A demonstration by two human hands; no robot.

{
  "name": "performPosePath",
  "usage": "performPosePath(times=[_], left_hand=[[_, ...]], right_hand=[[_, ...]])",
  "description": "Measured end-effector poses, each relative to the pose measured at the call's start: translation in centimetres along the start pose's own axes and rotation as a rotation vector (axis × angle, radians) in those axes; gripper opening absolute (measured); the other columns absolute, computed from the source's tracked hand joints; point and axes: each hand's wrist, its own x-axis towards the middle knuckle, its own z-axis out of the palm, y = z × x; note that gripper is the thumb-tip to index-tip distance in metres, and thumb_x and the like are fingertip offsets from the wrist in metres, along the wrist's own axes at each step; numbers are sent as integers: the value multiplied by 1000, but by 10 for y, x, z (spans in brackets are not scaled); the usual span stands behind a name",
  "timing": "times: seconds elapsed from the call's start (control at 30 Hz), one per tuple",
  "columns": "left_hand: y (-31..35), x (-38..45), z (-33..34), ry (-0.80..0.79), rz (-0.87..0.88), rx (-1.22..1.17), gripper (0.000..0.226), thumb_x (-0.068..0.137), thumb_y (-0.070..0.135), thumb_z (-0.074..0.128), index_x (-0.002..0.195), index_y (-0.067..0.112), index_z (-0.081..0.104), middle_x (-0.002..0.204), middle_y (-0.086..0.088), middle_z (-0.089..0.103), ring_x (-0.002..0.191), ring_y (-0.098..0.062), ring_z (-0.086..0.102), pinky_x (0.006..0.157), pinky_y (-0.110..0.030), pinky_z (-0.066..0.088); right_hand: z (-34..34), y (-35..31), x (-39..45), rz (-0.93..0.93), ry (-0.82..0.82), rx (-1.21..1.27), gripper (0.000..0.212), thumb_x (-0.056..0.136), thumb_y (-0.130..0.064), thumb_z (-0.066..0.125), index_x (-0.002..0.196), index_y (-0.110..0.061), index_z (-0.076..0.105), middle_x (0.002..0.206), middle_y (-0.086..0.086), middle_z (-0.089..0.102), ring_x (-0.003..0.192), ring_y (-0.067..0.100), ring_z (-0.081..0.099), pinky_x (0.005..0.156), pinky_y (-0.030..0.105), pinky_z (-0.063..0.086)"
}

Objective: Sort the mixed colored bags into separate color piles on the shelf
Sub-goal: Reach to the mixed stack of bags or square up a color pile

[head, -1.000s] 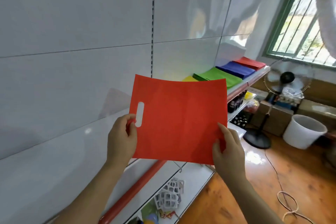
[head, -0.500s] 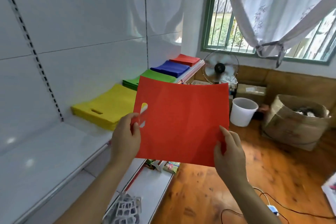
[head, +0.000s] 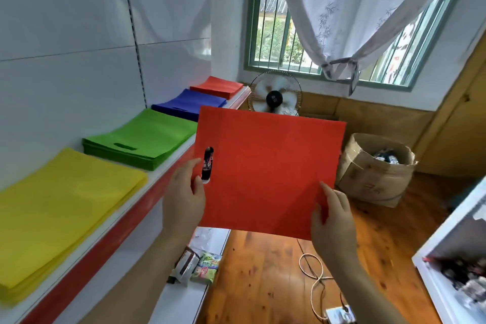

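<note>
Two hands, left hand and right hand, fingers pinching a flat rectangular red bag

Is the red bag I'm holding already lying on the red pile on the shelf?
No, both hands hold the red bag up in the air, well short of the red pile at the shelf's far end.

**A small shop's stockroom corner**

White retail shelving with a red edge strip carries stacked bags by colour; packaged snacks sit on a lower shelf. A pedestal fan and a cardboard box stand on the wooden floor.
</note>
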Motion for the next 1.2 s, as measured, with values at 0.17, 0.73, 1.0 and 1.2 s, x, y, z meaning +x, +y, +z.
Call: performPosePath(times=[0.17,0.73,1.0,1.2], left_hand=[[-5,72,61,-60,11,-20,43,106,14,55,147,26,55,142,4,62,130,-17,58,106,-42,52],[-27,276,313,-116,18,40,39,107,25,54,145,37,52,139,13,64,125,-7,60,105,-29,50],[-39,365,382,-40,-73,42,40,107,25,56,144,40,53,129,22,64,112,0,62,99,-39,58],[-76,451,433,23,-168,29,45,107,24,55,148,40,50,137,14,63,120,-9,60,98,-34,52]], right_hand=[[24,24,66,26,20,-62,55,102,-10,57,154,-23,46,135,-9,51,106,1,50,87,33,52],[124,180,320,72,33,-56,58,98,-6,58,153,-23,48,135,-4,54,113,19,58,87,33,47],[193,223,447,-4,-63,-28,60,97,-12,55,151,-34,44,140,-7,52,116,22,59,87,36,49],[271,234,543,-42,-91,45,56,99,-2,55,151,-19,50,133,0,55,109,3,48,92,27,41]])
